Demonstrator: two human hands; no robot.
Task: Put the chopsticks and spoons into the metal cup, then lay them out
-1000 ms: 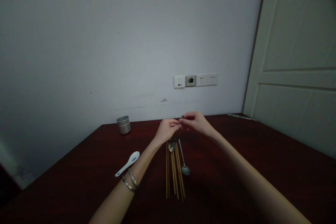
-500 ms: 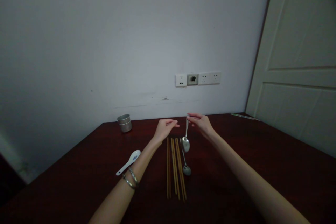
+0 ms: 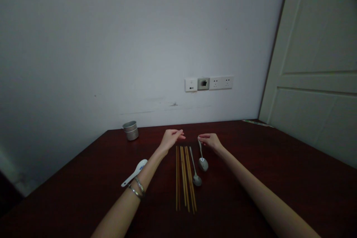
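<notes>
A metal spoon hangs bowl-down from my right hand, whose thumb and fingers pinch the handle's top end. Its bowl is at or just above the table; which, I cannot tell. Left of it lies a second, slimmer metal spoon, handle pointing away from me. Several wooden chopsticks lie side by side, lengthwise, left of that spoon. My left hand hovers beyond the chopsticks' far ends, fingers stretched and slightly apart, holding nothing. Partly behind my left forearm rests a white soup spoon with a blue mark.
A grey metal cup stands at the back left of the dark red table. Behind is a pale wall with sockets. A white panelled door rises at the right. A thin strip lies at the back right edge.
My right hand has lowered toward me, bringing its spoon down and to the right, away from the slimmer spoon. My left hand has shifted slightly left, still empty.
</notes>
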